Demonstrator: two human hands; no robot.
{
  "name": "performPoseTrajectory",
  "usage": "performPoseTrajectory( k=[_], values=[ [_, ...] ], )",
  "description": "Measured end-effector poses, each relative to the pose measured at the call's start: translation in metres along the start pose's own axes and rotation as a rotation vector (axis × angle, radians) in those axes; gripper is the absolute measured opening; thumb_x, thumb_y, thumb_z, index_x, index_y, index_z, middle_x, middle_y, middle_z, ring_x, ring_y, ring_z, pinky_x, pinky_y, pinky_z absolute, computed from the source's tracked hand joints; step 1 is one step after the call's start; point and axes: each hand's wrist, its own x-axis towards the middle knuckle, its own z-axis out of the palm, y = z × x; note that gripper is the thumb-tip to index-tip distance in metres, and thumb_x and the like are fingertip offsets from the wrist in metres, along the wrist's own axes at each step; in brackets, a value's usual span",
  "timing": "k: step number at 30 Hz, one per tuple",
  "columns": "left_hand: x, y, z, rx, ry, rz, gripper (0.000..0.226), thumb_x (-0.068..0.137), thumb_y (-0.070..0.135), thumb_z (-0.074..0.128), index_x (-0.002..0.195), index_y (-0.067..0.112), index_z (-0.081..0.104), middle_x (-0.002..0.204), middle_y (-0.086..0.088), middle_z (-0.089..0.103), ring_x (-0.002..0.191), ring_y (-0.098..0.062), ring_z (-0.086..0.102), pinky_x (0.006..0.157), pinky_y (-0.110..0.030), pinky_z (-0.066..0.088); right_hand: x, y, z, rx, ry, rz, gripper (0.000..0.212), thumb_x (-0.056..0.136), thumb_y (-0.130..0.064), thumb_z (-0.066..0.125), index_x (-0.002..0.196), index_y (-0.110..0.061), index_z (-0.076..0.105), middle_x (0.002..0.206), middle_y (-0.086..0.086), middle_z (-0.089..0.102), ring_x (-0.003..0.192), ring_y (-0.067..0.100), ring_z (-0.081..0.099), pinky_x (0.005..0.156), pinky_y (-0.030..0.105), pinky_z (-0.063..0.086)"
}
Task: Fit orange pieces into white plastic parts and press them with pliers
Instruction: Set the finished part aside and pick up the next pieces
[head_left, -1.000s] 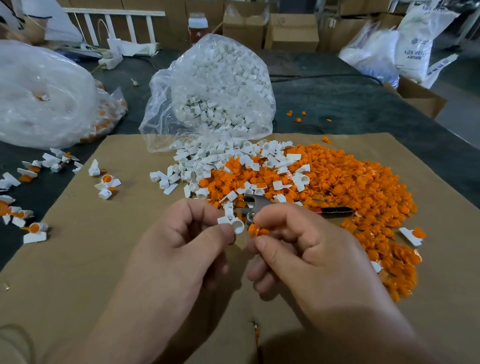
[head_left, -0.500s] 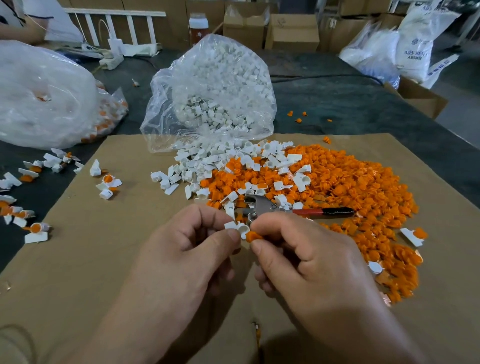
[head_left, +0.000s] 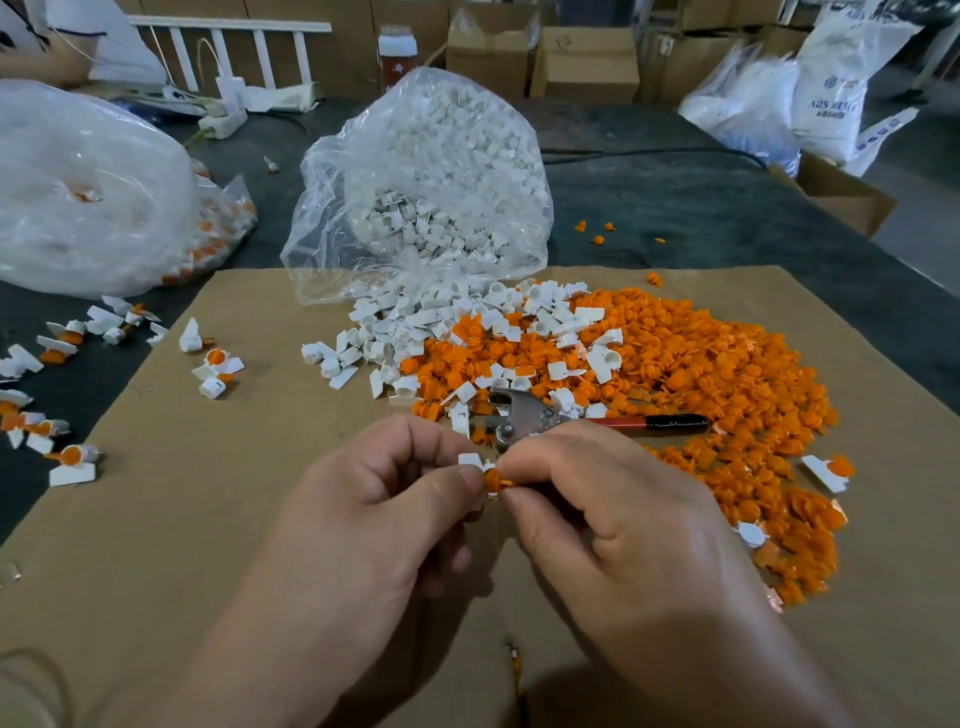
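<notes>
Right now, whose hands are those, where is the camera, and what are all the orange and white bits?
No machine here: these are a person's two hands, seen by a camera worn on the head, looking down. The left hand pinches a small white part, and the right hand pinches an orange piece against it. On the brown cardboard lie an orange pile and a white pile spilling from a clear bag. Pliers lie on the pile just beyond the hands. At the left lie finished parts, white with orange inside.
</notes>
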Motion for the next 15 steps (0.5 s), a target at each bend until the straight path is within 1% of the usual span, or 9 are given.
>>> performPoseTrajectory(
  k=[1,3,5,8,10,11,12,13,15],
  values=[
    [-0.0012,-0.0009,0.0001,0.038,0.012,0.028,0.008,0.077,0.026,0.067,0.08,0.03,0.073,0.06,-0.001,0.064,0.048,-0.011,0.057,0.043,-0.022,0.044,-0.0003,-0.0002,0.0002,-0.002,0.01,0.0,0.011,0.093,-0.028,0.056,0.102,-0.03,0.062,0.092,-0.019,0.056,0.083,0.0,0.056,0.065,0.02,0.046],
    [-0.0048,-0.0023,0.0005,0.145,0.033,0.097,0.01,0.076,0.04,0.067,0.085,0.038,0.07,0.06,0.004,0.064,0.049,-0.007,0.057,0.045,-0.018,0.043,-0.0008,-0.0007,0.001,0.002,0.014,0.006,0.01,0.093,-0.029,0.055,0.099,-0.03,0.063,0.089,-0.018,0.055,0.08,0.0,0.056,0.063,0.02,0.046],
    [-0.0086,-0.0036,0.0012,0.251,0.028,0.162,0.015,0.084,0.057,0.065,0.092,0.044,0.067,0.062,0.009,0.066,0.051,-0.003,0.058,0.049,-0.018,0.046,-0.0005,-0.0011,0.0016,-0.01,0.001,0.009,0.011,0.093,-0.032,0.051,0.097,-0.032,0.061,0.088,-0.018,0.054,0.079,0.0,0.056,0.062,0.021,0.046],
    [-0.0065,-0.0058,0.0009,0.302,0.016,0.173,0.008,0.088,0.052,0.062,0.092,0.046,0.066,0.064,0.012,0.067,0.054,-0.003,0.059,0.05,-0.021,0.047,-0.0001,-0.0007,0.0014,-0.033,-0.02,-0.002,0.012,0.093,-0.033,0.049,0.096,-0.032,0.06,0.086,-0.018,0.053,0.078,0.001,0.055,0.061,0.023,0.046],
    [-0.0025,-0.0072,0.0,0.179,0.004,0.096,0.001,0.085,0.04,0.07,0.086,0.04,0.071,0.062,0.007,0.067,0.051,-0.007,0.059,0.05,-0.027,0.046,0.0002,-0.0006,0.0008,-0.018,-0.024,-0.005,0.01,0.094,-0.031,0.051,0.097,-0.031,0.06,0.087,-0.017,0.054,0.078,0.003,0.055,0.06,0.024,0.046],
    [-0.0012,-0.007,-0.0009,0.102,-0.007,0.06,0.005,0.082,0.031,0.072,0.083,0.036,0.072,0.061,0.005,0.066,0.05,-0.009,0.059,0.049,-0.027,0.045,0.0003,-0.0005,0.0007,-0.013,-0.021,-0.009,0.008,0.094,-0.03,0.053,0.098,-0.031,0.061,0.087,-0.017,0.054,0.078,0.003,0.055,0.06,0.024,0.046],
    [-0.0001,-0.0072,-0.0017,0.048,-0.032,0.038,0.007,0.078,0.027,0.075,0.081,0.033,0.073,0.061,0.003,0.065,0.05,-0.01,0.06,0.048,-0.026,0.045,0.0002,-0.0005,0.0007,-0.01,-0.015,-0.014,0.008,0.094,-0.028,0.054,0.098,-0.03,0.061,0.088,-0.016,0.054,0.079,0.004,0.056,0.06,0.023,0.046],
    [0.0002,-0.007,-0.002,0.02,-0.061,0.032,0.01,0.074,0.028,0.08,0.081,0.032,0.074,0.061,0.002,0.065,0.05,-0.011,0.059,0.047,-0.024,0.045,0.0002,-0.0005,0.0005,-0.01,-0.007,-0.019,0.007,0.095,-0.027,0.055,0.098,-0.029,0.061,0.089,-0.016,0.055,0.079,0.004,0.056,0.06,0.023,0.046],
    [-0.0005,-0.0082,-0.0024,0.009,-0.112,0.048,0.027,0.062,0.037,0.09,0.083,0.032,0.073,0.063,0.003,0.063,0.054,-0.011,0.058,0.048,-0.023,0.047,0.0,-0.0005,0.0004,-0.017,0.002,-0.022,0.008,0.095,-0.027,0.054,0.098,-0.028,0.062,0.09,-0.016,0.054,0.079,0.002,0.055,0.061,0.022,0.046]
  ],
)
